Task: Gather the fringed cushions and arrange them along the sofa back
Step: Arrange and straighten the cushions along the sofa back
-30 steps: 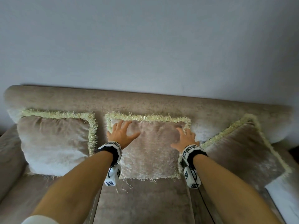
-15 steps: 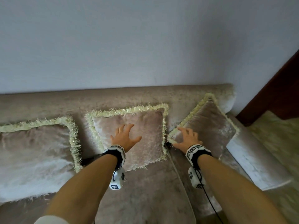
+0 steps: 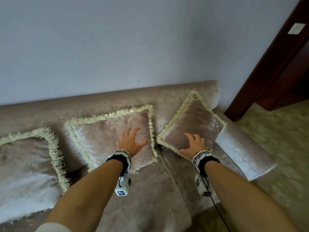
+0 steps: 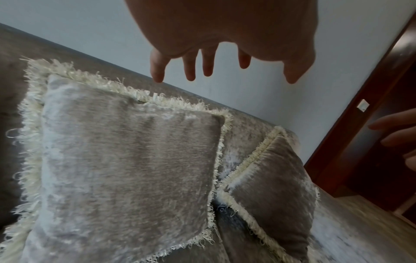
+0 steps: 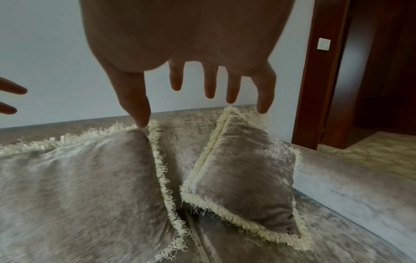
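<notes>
Three beige velvet cushions with cream fringe lean on the sofa back point(image 3: 117, 99): the left cushion point(image 3: 25, 164), the middle cushion point(image 3: 103, 136) and the right cushion point(image 3: 197, 121), which stands tilted on a corner. My left hand point(image 3: 132, 141) hovers with spread fingers over the middle cushion's right half point(image 4: 126, 160). My right hand point(image 3: 192, 144) hovers open over the right cushion's lower edge point(image 5: 243, 178). Both wrist views show the fingers in the air, holding nothing.
The sofa's pale armrest point(image 3: 242, 151) lies right of the right cushion. Beyond it are a patterned floor point(image 3: 275, 144) and a dark wooden door frame point(image 3: 267, 72). A plain wall rises behind the sofa. The seat point(image 3: 142, 198) lies in front of the cushions.
Both hands have come off the middle cushion. My right hand has moved right, over the right cushion, and my left hand has shifted right across the middle one. The view has swung right.
</notes>
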